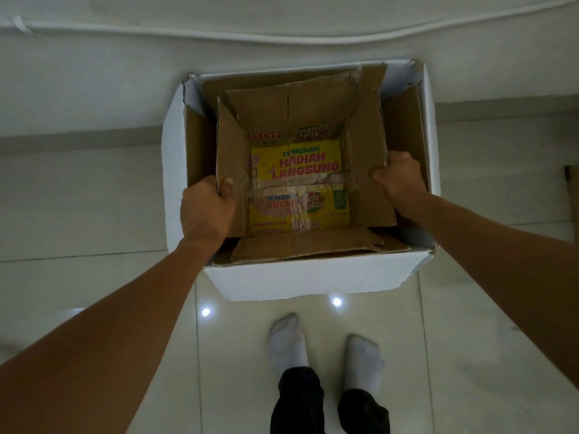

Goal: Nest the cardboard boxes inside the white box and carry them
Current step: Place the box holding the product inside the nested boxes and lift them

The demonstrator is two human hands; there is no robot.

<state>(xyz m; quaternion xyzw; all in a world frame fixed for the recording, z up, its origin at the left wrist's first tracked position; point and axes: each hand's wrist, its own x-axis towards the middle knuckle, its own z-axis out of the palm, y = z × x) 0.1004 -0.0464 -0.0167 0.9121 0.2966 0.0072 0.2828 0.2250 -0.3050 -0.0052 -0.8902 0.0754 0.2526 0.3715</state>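
Note:
A large white box stands open on the tiled floor in front of me. Inside it sits a brown cardboard box with its flaps up, and a yellow printed panel shows at its bottom. Edges of another brown box show between it and the white walls. My left hand is closed on the inner box's left flap. My right hand is closed on its right flap.
A white wall with a raised skirting band rises just behind the box. My feet in white socks stand on glossy tiles right before it. A brown object shows at the right edge.

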